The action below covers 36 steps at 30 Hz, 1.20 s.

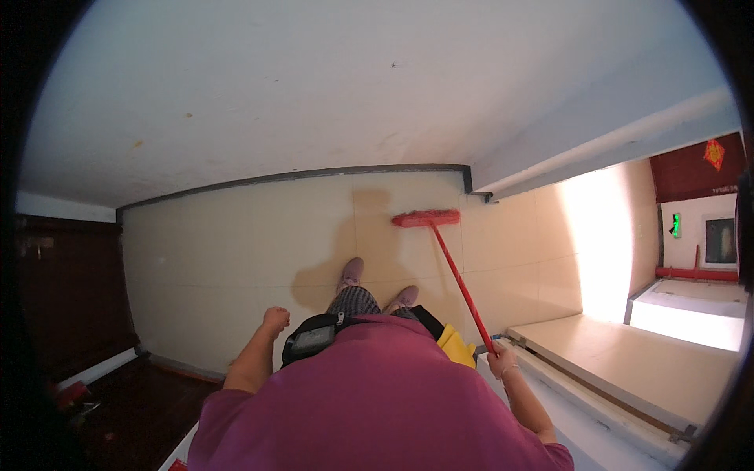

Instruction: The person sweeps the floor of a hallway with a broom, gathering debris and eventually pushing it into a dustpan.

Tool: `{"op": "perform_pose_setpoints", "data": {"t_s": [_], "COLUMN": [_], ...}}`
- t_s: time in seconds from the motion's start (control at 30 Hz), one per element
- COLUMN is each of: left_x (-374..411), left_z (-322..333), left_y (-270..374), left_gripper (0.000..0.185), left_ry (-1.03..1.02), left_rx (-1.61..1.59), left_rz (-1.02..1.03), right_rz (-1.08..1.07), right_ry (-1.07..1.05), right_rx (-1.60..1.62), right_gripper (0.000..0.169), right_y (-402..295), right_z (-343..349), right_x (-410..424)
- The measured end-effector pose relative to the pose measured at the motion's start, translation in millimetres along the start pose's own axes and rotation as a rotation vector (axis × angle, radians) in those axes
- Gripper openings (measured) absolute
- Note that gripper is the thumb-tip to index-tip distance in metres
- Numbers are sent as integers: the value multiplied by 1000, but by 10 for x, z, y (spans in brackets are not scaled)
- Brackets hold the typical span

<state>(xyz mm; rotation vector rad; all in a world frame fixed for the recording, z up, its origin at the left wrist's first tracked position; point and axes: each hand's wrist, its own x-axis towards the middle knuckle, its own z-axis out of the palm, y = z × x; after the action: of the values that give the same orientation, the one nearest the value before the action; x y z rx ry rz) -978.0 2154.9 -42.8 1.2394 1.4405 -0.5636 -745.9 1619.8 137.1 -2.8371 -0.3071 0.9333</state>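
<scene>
My right hand (502,360) is wrapped around the upper end of a red broom handle (462,282), out to my right side. The handle slants forward to a red broom head (425,218), which rests on the beige tiled floor (230,241) ahead of my right foot. On the other side, my left hand (276,319) hangs free with its fingers curled in and nothing visible in them. A black waist bag (312,340) sits at my left hip. Yellow cloth (456,346) hangs at my right hip.
A white wall (283,112) with a dark baseboard (283,176) runs ahead. Dark red doors (73,282) stand at left. To the right, past a wall corner (480,188), are sunlit floor, a red pipe (695,274) and a light-topped ledge (624,365).
</scene>
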Motion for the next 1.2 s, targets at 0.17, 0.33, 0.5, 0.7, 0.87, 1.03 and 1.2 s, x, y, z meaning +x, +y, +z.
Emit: {"op": "perform_pose_setpoints", "data": {"t_s": [0.17, 0.33, 0.5, 0.7, 0.87, 1.03, 1.2], "left_x": [-69, 13, -69, -165, -59, 158, 309], "left_z": [25, 188, 402, 346, -74, -176, 45], "left_y": [259, 809, 1363, 1042, 452, 416, 1128], "left_gripper": [14, 17, 28, 25, 11, 13, 20], "left_ry": [46, -16, -16, -55, -60, 41, -67], "left_rx": [82, 129, 125, 142, 569, 277, 248], "left_rz": [-8, 176, 478, 430, -4, -83, 152], "right_rz": [-4, -101, -150, 186, 542, 597, 922], "right_ry": [-210, -325, -337, -280, -199, 29, 55], "right_rx": [8, -7, -102, -111, -217, 16, 1071], "right_gripper": [40, 36, 33, 33, 31, 30, 33], "right_y": [-323, -1384, -1506, 172, 1203, 1472, 839], "right_z": [-178, -90, 113, -160, -794, -231, 1138], "right_x": [209, 1098, 1754, 1068, 9, -707, -1331]}}
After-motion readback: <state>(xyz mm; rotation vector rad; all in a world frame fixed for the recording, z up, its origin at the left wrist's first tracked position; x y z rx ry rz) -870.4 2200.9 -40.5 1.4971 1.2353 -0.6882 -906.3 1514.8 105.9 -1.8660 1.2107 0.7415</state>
